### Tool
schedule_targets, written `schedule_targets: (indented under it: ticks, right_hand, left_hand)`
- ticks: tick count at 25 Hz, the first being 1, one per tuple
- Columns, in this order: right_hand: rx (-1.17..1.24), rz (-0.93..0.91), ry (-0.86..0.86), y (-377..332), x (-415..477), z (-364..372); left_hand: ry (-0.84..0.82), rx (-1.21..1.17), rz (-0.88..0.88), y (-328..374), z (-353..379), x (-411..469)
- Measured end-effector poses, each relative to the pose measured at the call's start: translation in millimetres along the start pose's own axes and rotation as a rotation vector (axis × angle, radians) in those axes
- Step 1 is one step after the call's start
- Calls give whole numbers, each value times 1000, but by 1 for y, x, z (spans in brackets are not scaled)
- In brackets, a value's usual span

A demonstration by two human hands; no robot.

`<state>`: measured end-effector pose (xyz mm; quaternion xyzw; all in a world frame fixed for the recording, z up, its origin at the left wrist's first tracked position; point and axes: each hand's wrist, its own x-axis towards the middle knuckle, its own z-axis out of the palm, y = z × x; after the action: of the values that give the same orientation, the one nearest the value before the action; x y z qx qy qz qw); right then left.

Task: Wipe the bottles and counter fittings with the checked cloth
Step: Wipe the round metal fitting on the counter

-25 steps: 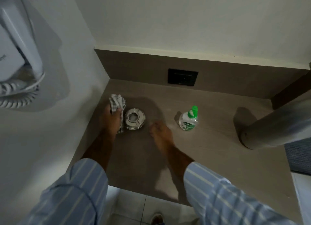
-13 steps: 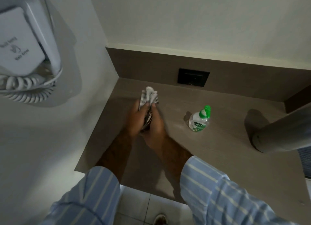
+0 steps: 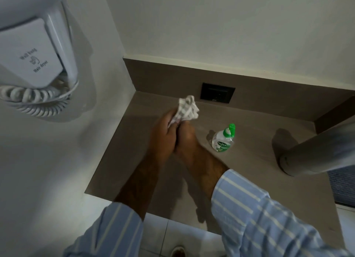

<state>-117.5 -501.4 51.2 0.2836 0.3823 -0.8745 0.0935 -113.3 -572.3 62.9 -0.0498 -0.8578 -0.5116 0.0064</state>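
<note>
My left hand [image 3: 165, 133] is shut on the crumpled checked cloth [image 3: 187, 108], which sticks up above my fingers. My right hand [image 3: 185, 139] is closed and pressed against the left one, above the left part of the brown counter [image 3: 249, 179]. The round metal dish seen earlier no longer stands on the counter and is hidden between my hands. A clear sanitiser bottle with a green cap [image 3: 223, 139] stands upright just right of my hands, untouched.
A black socket plate [image 3: 218, 95] sits in the brown upstand behind my hands. A white wall hair dryer with a coiled cord [image 3: 32, 64] hangs on the left wall. A thick grey cylinder [image 3: 317, 151] juts over the counter's right side. Floor tiles [image 3: 163, 229] show below the front edge.
My right hand has moved left and closed against the left hand. The metal dish has gone from the counter into my hands. My hands and the cloth have risen slightly.
</note>
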Motion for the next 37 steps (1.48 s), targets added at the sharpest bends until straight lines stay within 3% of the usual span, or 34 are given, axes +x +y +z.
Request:
schedule_targets:
  ticks: [2,5,7,9,12,13,16,20,22,23,27,28,31,34,36,37]
  right_hand:
    - [20,13,2,-19,2,-4]
    - [111,36,10,-43,12,-2]
    - [69,2,-23,-57,17,0]
    - [85,-1,-78,-68,18,3]
    - [75,-22,-94,-68,17,4]
    - [26,-39,-65,-65,17,4]
    - [-88,-33,2,-58,20,-7]
    - [-357,39,149,-21,33,-29]
    - [-518,56,199,3,42,-42]
    - [-589,63,197,13,46,-46]
    - [-818,22,134,42,73,-54]
    - [-870,-5,138,46,80,-53]
    - [-1100,-4,160,48,81,-48]
    - [-1458,-203,238,27,43,-29]
    - [-1299,-257,87,-1,2,-5]
    - [-1117,-136,-58,-19,-19,9]
  left_hand:
    - [62,84,18,-20,-3,-18]
    - [258,328,-235,-92,-21,-32]
    - [243,624,-283,-142,-30,-32]
    - [200,828,-199,-165,-26,-3]
    - [-3,750,-95,-148,6,41]
    - [-88,729,21,-143,17,38]
    - [-330,713,443,-141,26,-35]
    - [-593,476,571,-138,-3,-161]
    - [-628,404,491,-136,-15,-189]
    - [-592,342,360,-132,-19,-193]
    - [-108,-159,-513,-105,-43,-163]
    - [-21,-356,-617,-109,-51,-151]
    - [6,-800,-649,-116,-76,-128]
    - [-68,-830,-616,-94,-85,-111]
    - [-108,-875,-621,-64,-91,-97]
    - [-139,-894,-617,-48,-94,-88]
